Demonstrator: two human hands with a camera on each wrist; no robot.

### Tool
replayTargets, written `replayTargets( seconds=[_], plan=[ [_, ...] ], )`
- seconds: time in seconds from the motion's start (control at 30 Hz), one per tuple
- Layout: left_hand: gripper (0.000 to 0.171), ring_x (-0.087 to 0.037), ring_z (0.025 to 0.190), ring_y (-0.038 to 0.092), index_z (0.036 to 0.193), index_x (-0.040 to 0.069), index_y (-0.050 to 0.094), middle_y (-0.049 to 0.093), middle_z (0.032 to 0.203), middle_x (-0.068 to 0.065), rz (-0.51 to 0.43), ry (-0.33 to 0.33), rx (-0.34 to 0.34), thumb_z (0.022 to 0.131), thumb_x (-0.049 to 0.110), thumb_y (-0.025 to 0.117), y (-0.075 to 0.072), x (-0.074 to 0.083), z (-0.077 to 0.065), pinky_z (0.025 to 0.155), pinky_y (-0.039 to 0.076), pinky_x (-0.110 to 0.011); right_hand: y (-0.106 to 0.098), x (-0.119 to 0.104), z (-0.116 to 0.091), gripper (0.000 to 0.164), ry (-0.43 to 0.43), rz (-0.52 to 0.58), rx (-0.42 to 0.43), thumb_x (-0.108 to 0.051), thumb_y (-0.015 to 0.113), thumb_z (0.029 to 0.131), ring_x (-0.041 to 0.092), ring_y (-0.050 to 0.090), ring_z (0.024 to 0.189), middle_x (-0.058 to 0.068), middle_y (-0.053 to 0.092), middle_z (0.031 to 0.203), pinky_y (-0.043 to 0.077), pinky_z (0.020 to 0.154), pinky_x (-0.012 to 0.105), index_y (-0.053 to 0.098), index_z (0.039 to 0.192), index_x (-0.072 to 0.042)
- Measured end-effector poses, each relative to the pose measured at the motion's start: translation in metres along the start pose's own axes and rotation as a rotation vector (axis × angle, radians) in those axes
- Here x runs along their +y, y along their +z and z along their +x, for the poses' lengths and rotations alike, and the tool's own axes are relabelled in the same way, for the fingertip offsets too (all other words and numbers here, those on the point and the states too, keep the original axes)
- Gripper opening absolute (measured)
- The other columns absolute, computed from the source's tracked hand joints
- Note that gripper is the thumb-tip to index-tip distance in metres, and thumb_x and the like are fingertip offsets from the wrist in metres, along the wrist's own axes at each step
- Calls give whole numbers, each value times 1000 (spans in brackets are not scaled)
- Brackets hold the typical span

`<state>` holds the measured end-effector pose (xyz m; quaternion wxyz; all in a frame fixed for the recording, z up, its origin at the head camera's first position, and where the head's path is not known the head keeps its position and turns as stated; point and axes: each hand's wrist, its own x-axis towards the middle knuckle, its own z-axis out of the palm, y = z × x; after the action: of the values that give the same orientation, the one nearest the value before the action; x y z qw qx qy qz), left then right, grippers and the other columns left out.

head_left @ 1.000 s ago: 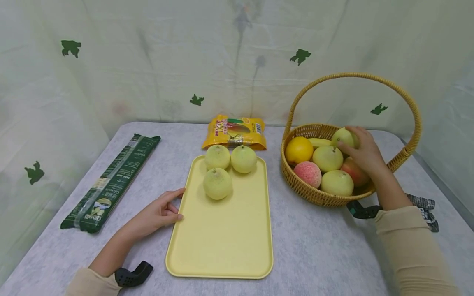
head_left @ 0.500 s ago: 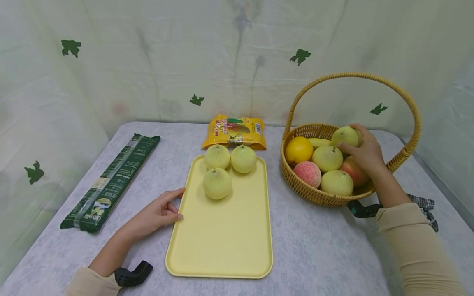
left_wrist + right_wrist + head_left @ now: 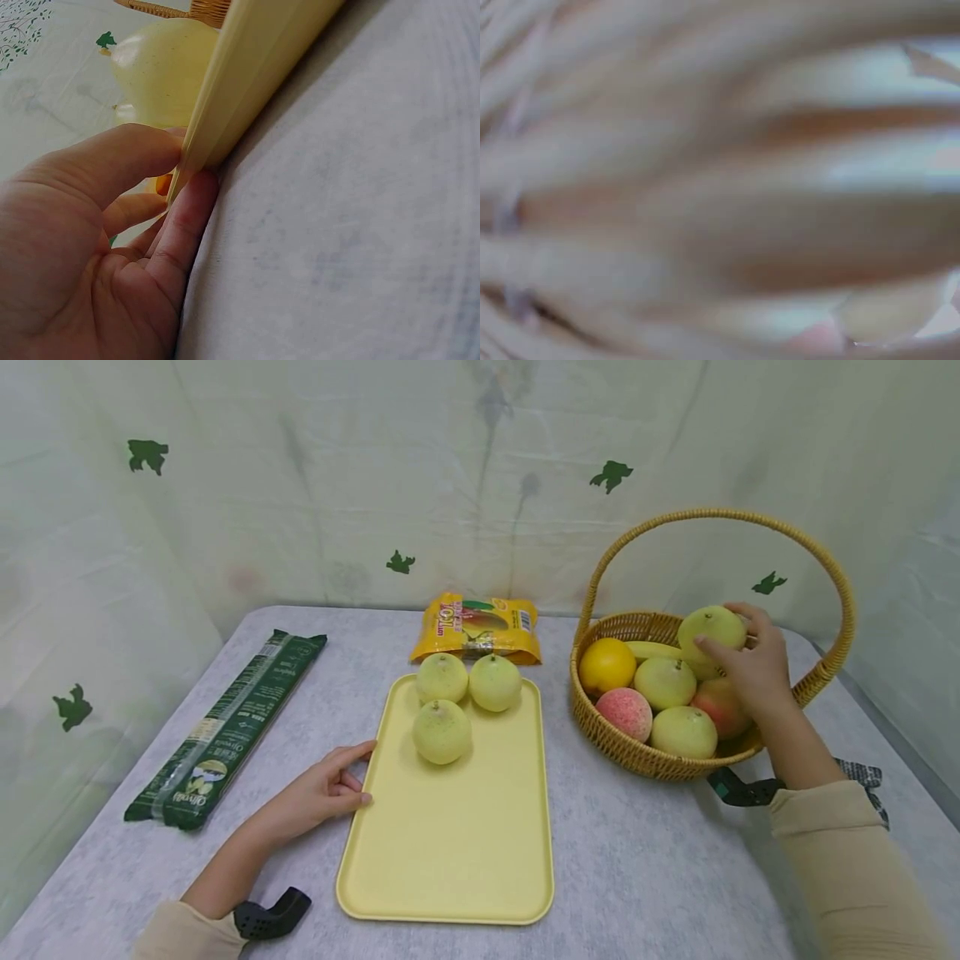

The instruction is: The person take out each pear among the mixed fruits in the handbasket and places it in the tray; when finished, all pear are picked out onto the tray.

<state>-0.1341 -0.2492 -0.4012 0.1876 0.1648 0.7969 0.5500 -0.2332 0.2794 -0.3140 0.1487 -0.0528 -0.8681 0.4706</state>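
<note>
My right hand grips a round yellow-green pear over the back right of the wicker basket. Below that pear lie two more pears, an orange, a pink peach, a banana and a reddish fruit. Blurred basket weave fills most of the right wrist view, hiding the hand. My left hand pinches the left rim of the yellow tray; the left wrist view has fingers under its edge. Three pears sit at the tray's far end.
Behind the tray lies a yellow snack bag. A long dark green packet is at the left of the table. The basket's tall handle arches above the right hand. A black patterned item lies partly behind the right forearm.
My right hand has lifted the pear slightly and moved it a little to the right, uncovering yellow-green fruit beneath. The left hand and tray stay put.
</note>
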Motion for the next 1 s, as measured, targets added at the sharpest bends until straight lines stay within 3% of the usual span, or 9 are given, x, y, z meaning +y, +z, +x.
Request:
replayTargets(
  seconds=[0.13, 0.3, 0.47, 0.53, 0.63, 0.77, 0.87, 1.0],
  plan=[
    [74, -20, 85, 53, 143, 3, 19, 24, 131, -21, 2, 0, -2, 85, 13, 64, 0, 0, 0, 68, 47, -27, -1, -15, -11, 59, -38, 62, 12, -33, 66, 81, 18, 41, 103, 3, 36, 119, 41, 64, 13, 40, 135, -27],
    [74, -20, 85, 53, 143, 2, 20, 24, 133, -20, 5, 1, 4, 85, 12, 64, 0, 0, 0, 68, 47, -27, 5, -43, -33, 52, -168, 195, -45, -21, 65, 83, 16, 47, 95, 1, 38, 117, 44, 66, 14, 45, 131, -25],
    [73, -20, 85, 53, 143, 2, 20, 23, 133, -20, 4, -2, 4, 85, 12, 64, 0, 0, 0, 69, 47, -27, 25, -72, -60, 48, -269, 523, -238, -3, 61, 84, 19, 51, 93, 9, 40, 121, 49, 66, 21, 46, 129, -12],
    [73, -20, 85, 53, 143, 2, 20, 23, 133, -20, 5, -4, 5, 85, 13, 64, 0, 0, 0, 69, 47, -26, 38, -80, -69, 47, -279, 575, -328, -1, 59, 85, 19, 52, 94, 10, 42, 121, 50, 68, 24, 45, 130, -9],
    [74, -20, 85, 53, 143, 2, 19, 22, 134, -19, 7, 1, 7, 85, 13, 64, 0, 0, 0, 69, 47, -26, 64, -82, -81, 48, -279, 551, -447, -3, 59, 86, 21, 53, 90, 12, 46, 118, 49, 69, 26, 44, 131, -10],
    [73, -19, 85, 54, 143, 2, 20, 23, 133, -20, 14, 14, 9, 85, 12, 64, 0, -2, 0, 68, 47, -26, 101, -74, -93, 50, -260, 456, -581, -14, 62, 86, 20, 51, 99, 6, 46, 125, 46, 77, 29, 45, 132, -17],
    [73, -19, 84, 54, 142, 2, 20, 24, 131, -20, 12, 20, 5, 85, 12, 63, 0, -2, 0, 68, 47, -26, 125, -66, -98, 52, -231, 412, -630, -19, 65, 85, 21, 49, 106, 0, 39, 134, 45, 81, 33, 45, 133, -17],
    [73, -19, 84, 54, 143, 2, 20, 24, 131, -21, 6, 18, 3, 85, 11, 63, -1, -1, -1, 68, 47, -26, 148, -58, -103, 55, -153, 400, -643, -23, 68, 82, 28, 54, 100, 1, 34, 139, 48, 76, 36, 46, 132, -18]
  ],
)
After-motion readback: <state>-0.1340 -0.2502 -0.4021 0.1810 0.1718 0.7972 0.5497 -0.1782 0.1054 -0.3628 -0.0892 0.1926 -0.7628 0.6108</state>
